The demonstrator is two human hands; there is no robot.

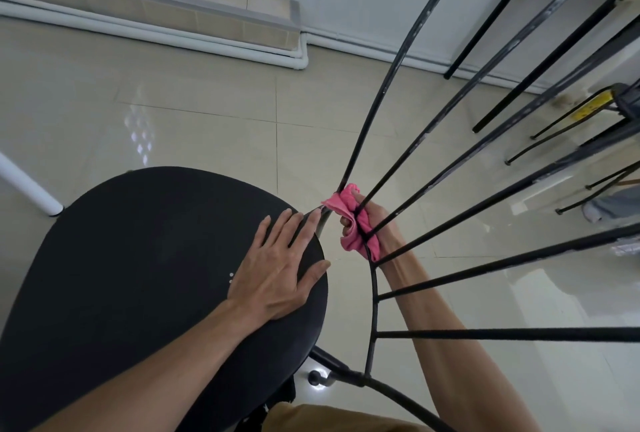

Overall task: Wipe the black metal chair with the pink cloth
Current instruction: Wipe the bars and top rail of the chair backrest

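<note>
Evidently soft and light, the pink cloth [349, 220] wraps the stiff chair rail [375, 293] inside the right hand's [377, 217] clenched grip; beside it, the left hand [277, 265] lies flat, released.

Bright, soft, even light, with no hard shadows. The glossy floor [207, 102] throws glare: a cluster of small white spots at left, a hot spot beneath the chair [138, 276], and broad pale reflections at right. The chair's black seat shows almost no detail. Wide-angle distortion bows the rods [485, 210] and the wall pipes [138, 28] toward the edges. The far right edge looks soft and smeared.
</note>
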